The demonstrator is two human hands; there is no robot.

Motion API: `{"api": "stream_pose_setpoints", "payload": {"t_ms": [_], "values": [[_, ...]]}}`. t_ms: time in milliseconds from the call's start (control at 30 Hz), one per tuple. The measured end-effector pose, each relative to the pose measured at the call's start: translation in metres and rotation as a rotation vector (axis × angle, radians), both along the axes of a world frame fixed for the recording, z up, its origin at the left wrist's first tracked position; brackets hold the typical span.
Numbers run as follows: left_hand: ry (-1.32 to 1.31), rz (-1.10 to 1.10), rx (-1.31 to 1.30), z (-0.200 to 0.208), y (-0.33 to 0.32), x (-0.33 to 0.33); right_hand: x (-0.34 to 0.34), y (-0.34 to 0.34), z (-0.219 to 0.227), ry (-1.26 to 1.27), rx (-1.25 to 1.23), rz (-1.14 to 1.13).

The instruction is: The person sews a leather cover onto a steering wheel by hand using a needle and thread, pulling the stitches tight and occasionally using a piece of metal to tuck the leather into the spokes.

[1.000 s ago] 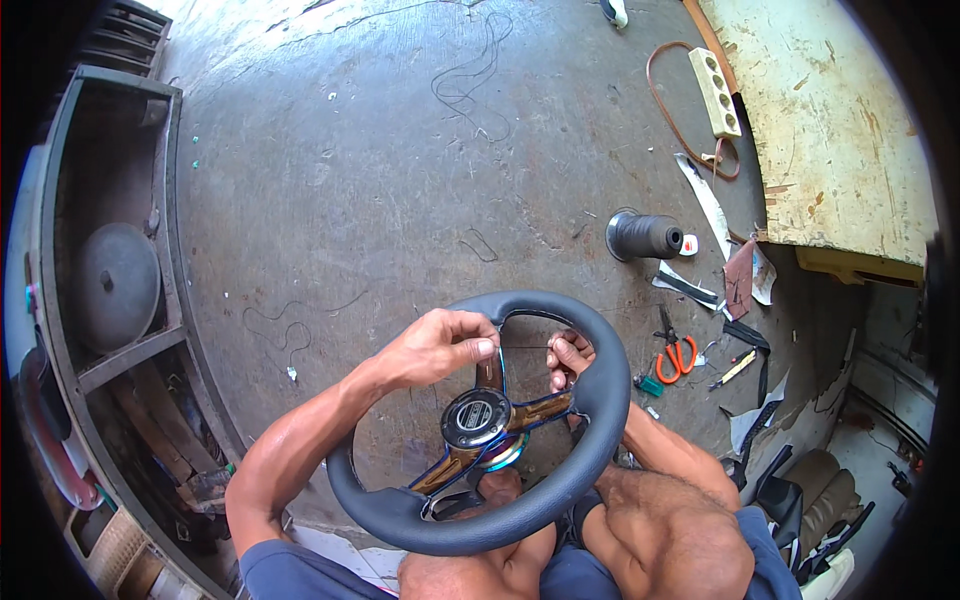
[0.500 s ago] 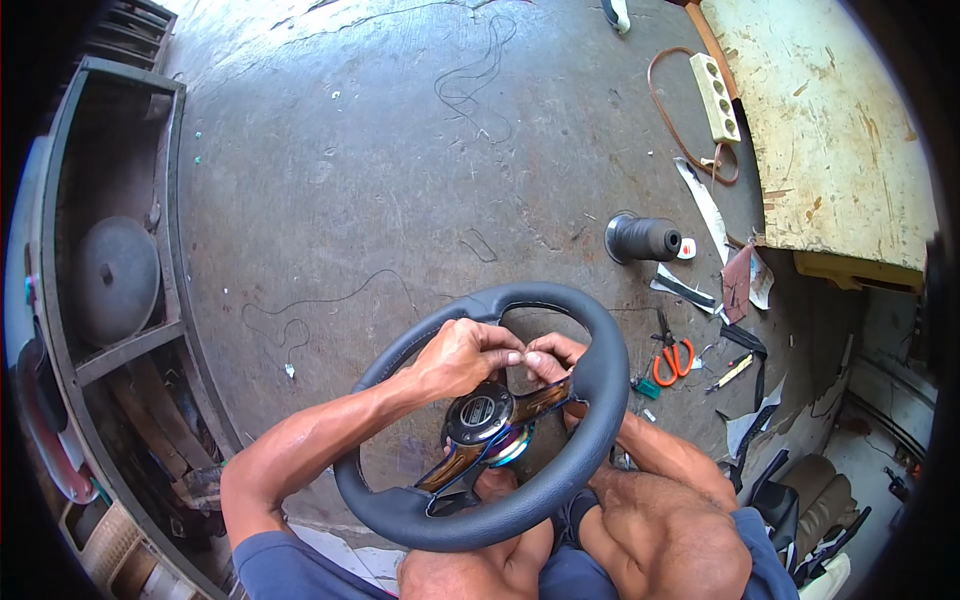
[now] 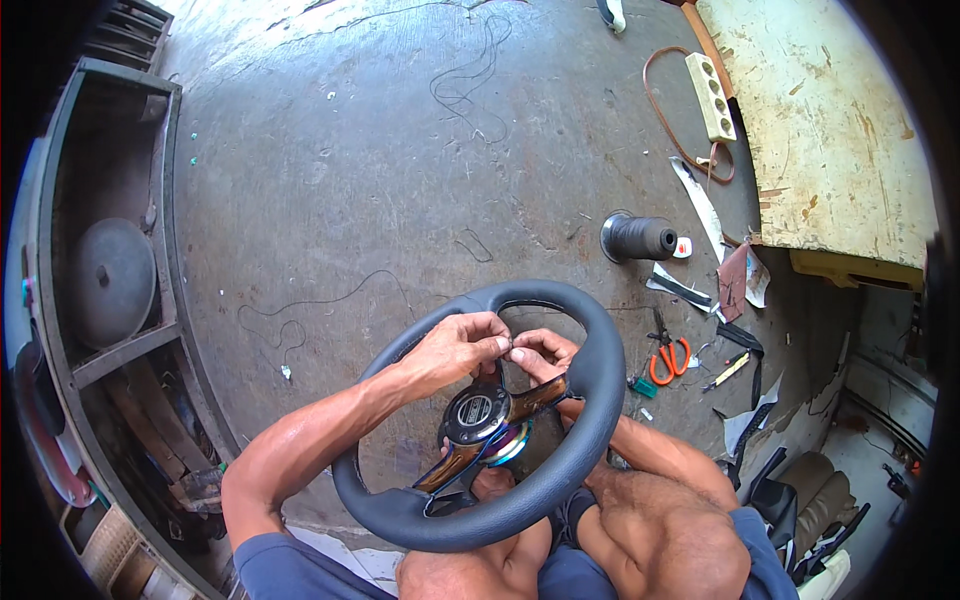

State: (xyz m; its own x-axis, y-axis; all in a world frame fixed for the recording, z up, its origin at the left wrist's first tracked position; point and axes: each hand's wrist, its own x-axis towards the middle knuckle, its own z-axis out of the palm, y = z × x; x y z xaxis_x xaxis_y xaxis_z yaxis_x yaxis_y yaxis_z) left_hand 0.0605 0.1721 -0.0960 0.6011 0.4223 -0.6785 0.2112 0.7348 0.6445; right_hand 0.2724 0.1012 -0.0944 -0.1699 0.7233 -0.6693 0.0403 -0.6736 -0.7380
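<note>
A black steering wheel leans across my lap, with stitching along the inner edge of its rim. Wood-look spokes run from its round black hub. My left hand reaches over the rim from the left, thumb and index finger pinched just inside the far part of the wheel. Coming from beneath the right rim, my right hand is also in a pinch, its fingertips almost touching the left ones. Whatever they hold is too small to make out. Dark thread trails over the floor left of the wheel.
Right of the wheel lie orange-handled pliers, a yellow cutter and material scraps. A black thread spool stands beyond them. A power strip rests by a worn pale cabinet. A metal-framed rack stands left.
My left thumb and index finger have drawn slightly back and up from the right hand. The right fingers have shifted a little left and up. The wheel has hardly moved.
</note>
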Motion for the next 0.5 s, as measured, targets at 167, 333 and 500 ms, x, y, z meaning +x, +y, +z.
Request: {"api": "stream_pose_setpoints", "payload": {"t_ms": [167,333,500], "values": [[0.087,-0.015,0.090,0.010,-0.002,0.004,-0.002,0.005,0.008,-0.005,-0.094,0.029],[0.299,-0.041,0.161,0.026,0.002,0.009,-0.006,0.002,0.020,0.020,0.004,-0.032],[0.338,-0.128,0.376,0.028,-0.001,0.012,-0.004,0.001,0.017,-0.062,0.098,0.024]]}}
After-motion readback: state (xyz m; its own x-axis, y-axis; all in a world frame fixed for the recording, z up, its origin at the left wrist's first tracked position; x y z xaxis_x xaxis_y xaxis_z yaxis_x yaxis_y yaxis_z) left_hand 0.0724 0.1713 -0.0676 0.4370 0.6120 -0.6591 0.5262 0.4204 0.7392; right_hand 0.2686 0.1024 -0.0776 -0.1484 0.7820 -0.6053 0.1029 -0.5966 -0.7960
